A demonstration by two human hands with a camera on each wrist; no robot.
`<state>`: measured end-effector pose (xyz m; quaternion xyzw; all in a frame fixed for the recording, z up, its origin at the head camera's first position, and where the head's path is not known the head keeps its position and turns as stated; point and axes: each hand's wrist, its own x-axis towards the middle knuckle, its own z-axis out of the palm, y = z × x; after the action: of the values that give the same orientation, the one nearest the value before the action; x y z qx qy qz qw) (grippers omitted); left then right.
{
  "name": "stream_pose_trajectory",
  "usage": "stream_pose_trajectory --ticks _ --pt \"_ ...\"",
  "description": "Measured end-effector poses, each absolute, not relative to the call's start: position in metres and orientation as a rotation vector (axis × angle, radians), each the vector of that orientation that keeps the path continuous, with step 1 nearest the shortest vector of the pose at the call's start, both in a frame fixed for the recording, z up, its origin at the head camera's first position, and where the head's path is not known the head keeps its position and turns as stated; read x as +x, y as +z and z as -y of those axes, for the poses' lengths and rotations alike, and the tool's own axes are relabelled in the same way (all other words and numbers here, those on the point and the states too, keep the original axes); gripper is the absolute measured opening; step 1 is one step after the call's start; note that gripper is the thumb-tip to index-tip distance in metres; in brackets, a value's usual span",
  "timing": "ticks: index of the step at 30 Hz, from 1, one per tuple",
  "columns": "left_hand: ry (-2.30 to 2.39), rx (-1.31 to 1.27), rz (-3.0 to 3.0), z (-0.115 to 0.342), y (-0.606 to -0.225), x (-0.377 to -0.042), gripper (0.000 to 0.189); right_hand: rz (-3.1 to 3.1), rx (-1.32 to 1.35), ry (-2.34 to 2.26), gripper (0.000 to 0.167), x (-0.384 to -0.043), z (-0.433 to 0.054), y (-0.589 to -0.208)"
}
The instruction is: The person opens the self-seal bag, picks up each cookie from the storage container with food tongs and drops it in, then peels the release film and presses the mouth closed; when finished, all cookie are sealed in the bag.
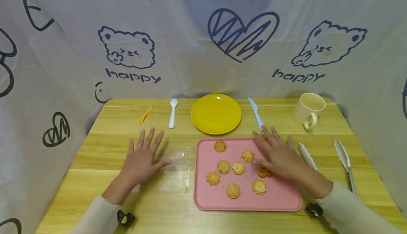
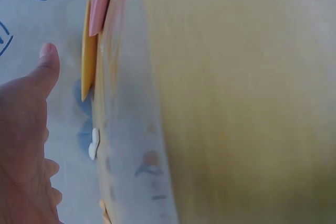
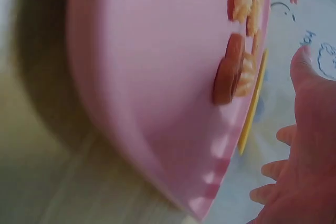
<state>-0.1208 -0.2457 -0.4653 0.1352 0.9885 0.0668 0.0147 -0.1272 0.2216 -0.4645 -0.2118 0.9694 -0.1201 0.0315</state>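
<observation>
My left hand (image 1: 141, 159) is spread open, holding nothing, beside a clear flat plastic bag or sheet (image 1: 173, 170); which of the two I cannot tell. Over the right part of a pink tray (image 1: 248, 205) hovers my right hand (image 1: 281, 156), fingers spread and nothing held. Several cookies lie scattered on the tray, among them a round cookie (image 1: 223, 167), a swirled cookie (image 1: 233, 191) and a pretzel-shaped one (image 1: 263, 172) partly hidden by the right hand. In the right wrist view that brown cookie (image 3: 228, 72) stands out against the pink surface.
A yellow plate (image 1: 216, 113) sits behind the tray, between a white spoon (image 1: 172, 113) and a light blue knife (image 1: 255, 112). Farther left lies a small orange clip (image 1: 145, 115). At right are a cream mug (image 1: 306, 108) and metal tongs (image 1: 344, 159), partly behind the right arm.
</observation>
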Motion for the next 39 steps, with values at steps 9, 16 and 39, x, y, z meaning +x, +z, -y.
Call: stream_pose_trajectory --ticks 9,16,39 --pt "0.207 0.544 -3.057 0.247 -0.473 -0.104 0.096 -2.919 -0.782 -0.429 0.091 -0.126 -0.197 -0.465" --pt "0.225 0.617 -3.035 0.248 -0.482 -0.094 0.09 -2.833 -0.893 -0.436 0.091 -0.126 -0.177 -0.462" --pt "0.321 0.722 -2.928 0.249 -0.489 -0.086 0.068 -2.586 -1.213 -0.35 0.095 -0.12 -0.102 -0.461"
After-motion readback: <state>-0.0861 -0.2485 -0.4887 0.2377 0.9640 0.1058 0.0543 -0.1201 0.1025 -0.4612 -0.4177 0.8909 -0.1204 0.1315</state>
